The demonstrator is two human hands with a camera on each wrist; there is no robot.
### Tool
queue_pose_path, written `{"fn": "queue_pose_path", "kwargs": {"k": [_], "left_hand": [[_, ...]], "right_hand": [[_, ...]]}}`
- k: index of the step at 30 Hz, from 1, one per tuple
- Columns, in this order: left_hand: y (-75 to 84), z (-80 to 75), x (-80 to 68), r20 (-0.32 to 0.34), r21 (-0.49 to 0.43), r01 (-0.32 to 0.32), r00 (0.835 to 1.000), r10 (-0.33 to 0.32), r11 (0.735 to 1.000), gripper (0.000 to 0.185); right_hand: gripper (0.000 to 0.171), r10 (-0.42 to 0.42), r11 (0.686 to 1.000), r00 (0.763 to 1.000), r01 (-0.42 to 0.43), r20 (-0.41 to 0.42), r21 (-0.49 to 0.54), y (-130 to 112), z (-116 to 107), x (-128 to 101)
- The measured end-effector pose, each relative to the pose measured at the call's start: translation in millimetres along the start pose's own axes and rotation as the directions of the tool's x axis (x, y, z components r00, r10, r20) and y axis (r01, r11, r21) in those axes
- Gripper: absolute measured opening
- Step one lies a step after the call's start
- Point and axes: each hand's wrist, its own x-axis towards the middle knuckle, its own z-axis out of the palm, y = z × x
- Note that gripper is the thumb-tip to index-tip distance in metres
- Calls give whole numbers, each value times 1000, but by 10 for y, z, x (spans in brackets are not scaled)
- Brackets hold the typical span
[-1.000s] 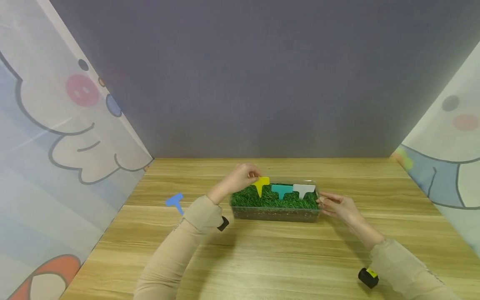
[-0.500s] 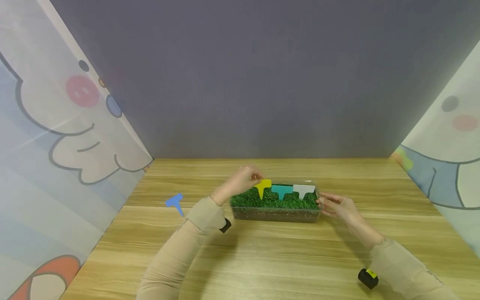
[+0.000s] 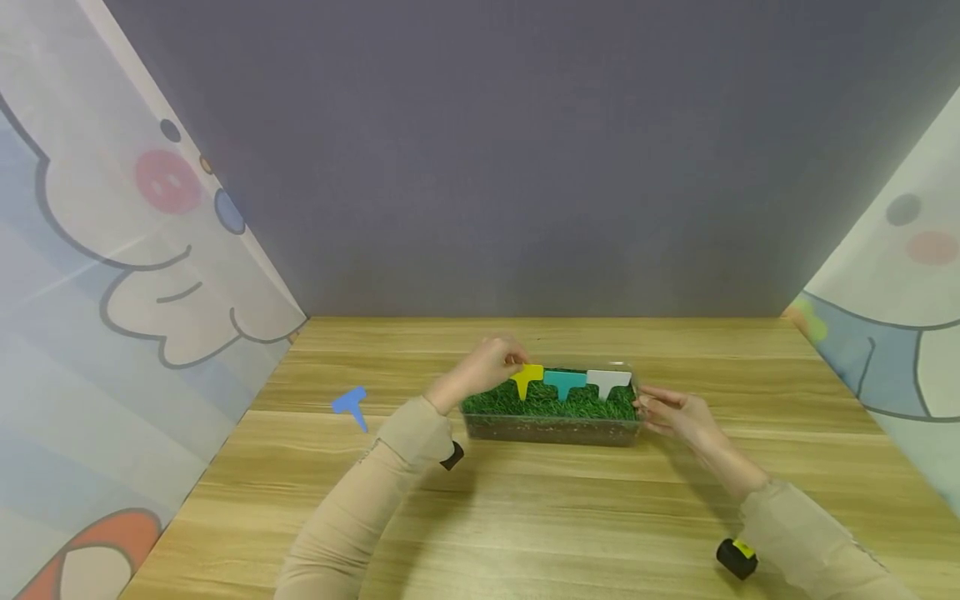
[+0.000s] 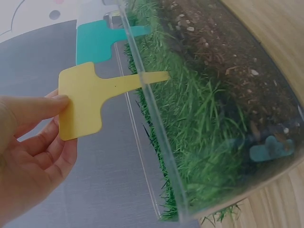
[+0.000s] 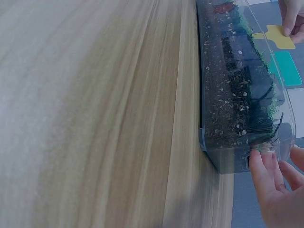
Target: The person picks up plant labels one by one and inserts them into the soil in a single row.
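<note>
A clear box [image 3: 552, 428] of soil and green grass [image 3: 555, 403] sits mid-table. A yellow T-shaped tag [image 3: 528, 378], a teal tag [image 3: 564, 382] and a white tag [image 3: 608, 380] stand in the grass in a row. My left hand [image 3: 491, 361] pinches the yellow tag's head [image 4: 80, 100] by its edge; its stem reaches down into the grass [image 4: 190, 128]. My right hand [image 3: 671, 409] rests its fingertips [image 5: 264, 161] against the box's right end [image 5: 247, 159], fingers fairly straight. The yellow tag [image 5: 280, 36] and teal tag [image 5: 287, 66] also show in the right wrist view.
A blue T-shaped tag [image 3: 350, 404] lies flat on the wooden table [image 3: 525, 517] to the left of the box. Cartoon-printed curtains [image 3: 112, 275] close off both sides, and a grey wall stands behind.
My left hand has pushed the yellow tag a little lower and to the right into the grass. The right hand stays against the box end.
</note>
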Motion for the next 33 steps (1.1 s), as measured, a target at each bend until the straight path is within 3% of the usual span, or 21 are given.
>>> {"fn": "queue_pose_path", "kwargs": {"k": [7, 17, 33], "left_hand": [[-5, 45, 3, 11, 16, 8, 1000, -8, 1000, 18], [-38, 96, 9, 16, 29, -9, 1000, 9, 1000, 18], [-46, 111, 1, -3, 48, -23, 1000, 23, 999, 18]], "right_hand": [[69, 35, 999, 999, -35, 1, 31, 134, -72, 96], [59, 11, 1000, 1000, -11, -8, -12, -88, 70, -68], [58, 28, 999, 999, -28, -16, -36, -146, 95, -89]]}}
